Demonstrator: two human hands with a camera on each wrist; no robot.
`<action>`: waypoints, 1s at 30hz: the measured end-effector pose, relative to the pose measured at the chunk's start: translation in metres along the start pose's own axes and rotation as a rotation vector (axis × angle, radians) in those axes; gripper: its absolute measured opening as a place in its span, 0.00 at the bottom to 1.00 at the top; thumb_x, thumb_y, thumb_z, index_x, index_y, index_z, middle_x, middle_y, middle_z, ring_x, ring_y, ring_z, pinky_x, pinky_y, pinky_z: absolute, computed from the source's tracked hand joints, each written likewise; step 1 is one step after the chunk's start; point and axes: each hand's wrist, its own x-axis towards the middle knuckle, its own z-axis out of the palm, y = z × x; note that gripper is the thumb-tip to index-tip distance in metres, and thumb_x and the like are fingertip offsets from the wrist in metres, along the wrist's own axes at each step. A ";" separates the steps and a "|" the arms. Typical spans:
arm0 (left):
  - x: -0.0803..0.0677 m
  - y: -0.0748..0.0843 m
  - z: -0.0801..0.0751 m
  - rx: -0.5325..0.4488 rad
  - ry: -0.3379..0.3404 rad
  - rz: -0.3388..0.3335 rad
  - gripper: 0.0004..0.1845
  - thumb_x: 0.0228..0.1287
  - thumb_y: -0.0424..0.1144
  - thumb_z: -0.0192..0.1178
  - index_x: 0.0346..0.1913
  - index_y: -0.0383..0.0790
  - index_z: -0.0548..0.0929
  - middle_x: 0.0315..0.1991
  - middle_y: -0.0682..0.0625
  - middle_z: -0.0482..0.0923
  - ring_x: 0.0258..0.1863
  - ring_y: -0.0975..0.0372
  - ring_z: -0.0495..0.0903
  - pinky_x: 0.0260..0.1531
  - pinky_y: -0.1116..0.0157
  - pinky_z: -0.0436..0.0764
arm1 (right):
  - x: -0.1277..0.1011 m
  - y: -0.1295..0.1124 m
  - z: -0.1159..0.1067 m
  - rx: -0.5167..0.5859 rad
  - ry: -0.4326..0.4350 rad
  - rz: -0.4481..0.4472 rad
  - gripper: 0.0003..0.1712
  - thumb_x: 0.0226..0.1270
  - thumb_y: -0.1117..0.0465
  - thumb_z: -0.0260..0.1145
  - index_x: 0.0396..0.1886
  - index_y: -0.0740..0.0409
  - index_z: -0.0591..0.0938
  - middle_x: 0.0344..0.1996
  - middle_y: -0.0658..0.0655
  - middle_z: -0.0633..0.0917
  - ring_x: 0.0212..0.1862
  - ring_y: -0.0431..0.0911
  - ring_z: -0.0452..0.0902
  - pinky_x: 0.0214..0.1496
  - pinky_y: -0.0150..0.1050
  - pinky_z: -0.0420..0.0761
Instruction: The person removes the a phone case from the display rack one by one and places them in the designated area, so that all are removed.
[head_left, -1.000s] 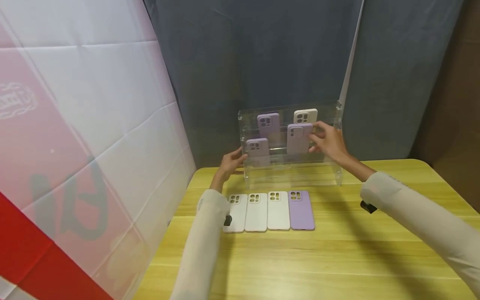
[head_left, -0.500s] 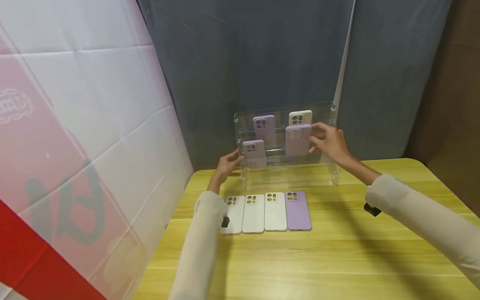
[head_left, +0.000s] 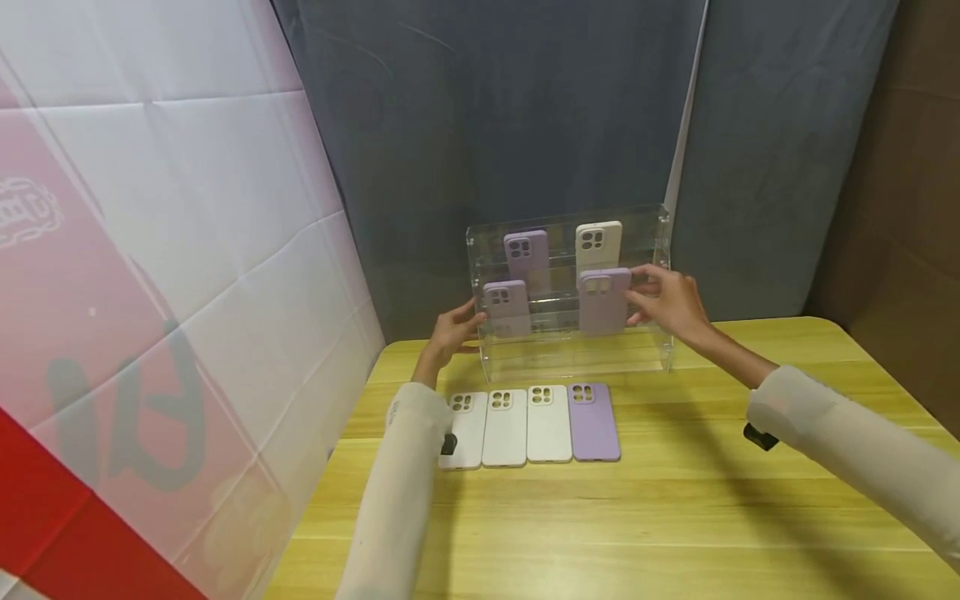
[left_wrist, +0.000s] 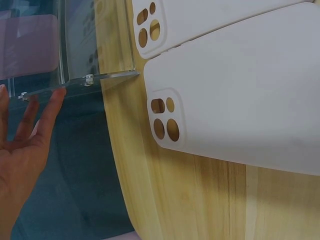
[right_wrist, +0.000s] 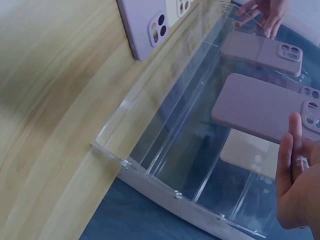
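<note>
My left sleeve and the black gadget at its cuff are covering part of the leftmost white case. The purple case in my right hand is hiding the cream case's lower part; in the right wrist view, both purple case and hand are running off the right edge. The left wrist view's left edge is cropping my left hand. The white emblem on the wall cloth is looking too blurred for reading.

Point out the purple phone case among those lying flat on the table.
It's the rightmost case of that flat line-up in the head view; the other three cases there are white.
</note>
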 end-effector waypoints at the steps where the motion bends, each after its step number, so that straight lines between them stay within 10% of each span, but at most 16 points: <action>1: 0.000 0.000 0.000 -0.002 0.000 -0.001 0.35 0.77 0.44 0.62 0.81 0.51 0.62 0.73 0.37 0.70 0.66 0.39 0.77 0.57 0.45 0.86 | -0.001 0.001 0.000 0.002 -0.005 0.005 0.26 0.69 0.68 0.72 0.65 0.70 0.78 0.47 0.75 0.86 0.19 0.38 0.85 0.24 0.31 0.88; 30: 0.000 0.002 0.001 -0.030 -0.014 -0.015 0.35 0.77 0.43 0.62 0.82 0.51 0.61 0.75 0.37 0.68 0.66 0.39 0.76 0.64 0.39 0.80 | -0.043 0.041 -0.001 -0.019 -0.106 0.080 0.30 0.71 0.66 0.71 0.71 0.61 0.74 0.42 0.72 0.89 0.18 0.45 0.86 0.15 0.35 0.82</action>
